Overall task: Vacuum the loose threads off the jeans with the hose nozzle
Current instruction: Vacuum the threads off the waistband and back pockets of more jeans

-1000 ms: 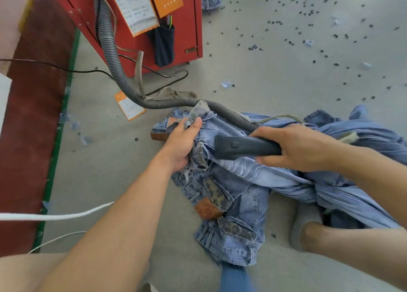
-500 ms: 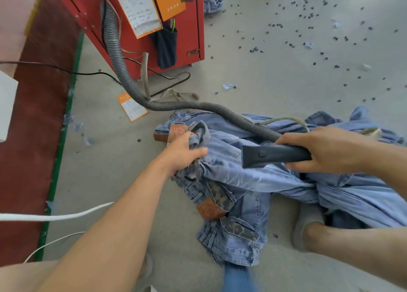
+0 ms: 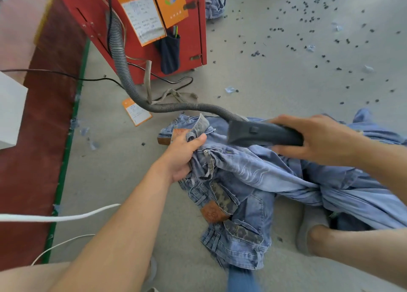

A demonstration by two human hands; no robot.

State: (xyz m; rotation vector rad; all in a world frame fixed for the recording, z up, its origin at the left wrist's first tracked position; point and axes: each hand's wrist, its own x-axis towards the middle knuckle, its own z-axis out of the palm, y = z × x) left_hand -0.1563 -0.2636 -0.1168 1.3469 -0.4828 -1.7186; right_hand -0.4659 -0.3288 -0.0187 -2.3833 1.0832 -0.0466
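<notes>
Light blue jeans lie bunched on the grey floor, waistband toward the left, with more denim beneath them. My left hand grips the waistband beside a brown leather patch. My right hand holds the dark hose nozzle, whose mouth points left and hovers just over the upper part of the jeans, near the waistband. The grey ribbed hose runs from the nozzle across the floor and up to a red machine.
The red vacuum cabinet stands at the back with orange papers and a dark pouch on it. Black cables and a white cord cross the floor at left. Small dark scraps litter the floor at the back right. A socked foot rests at right.
My right hand has carried the nozzle to the right and slightly up, away from the waistband. My left hand has gathered the waistband tighter and stays in about the same place.
</notes>
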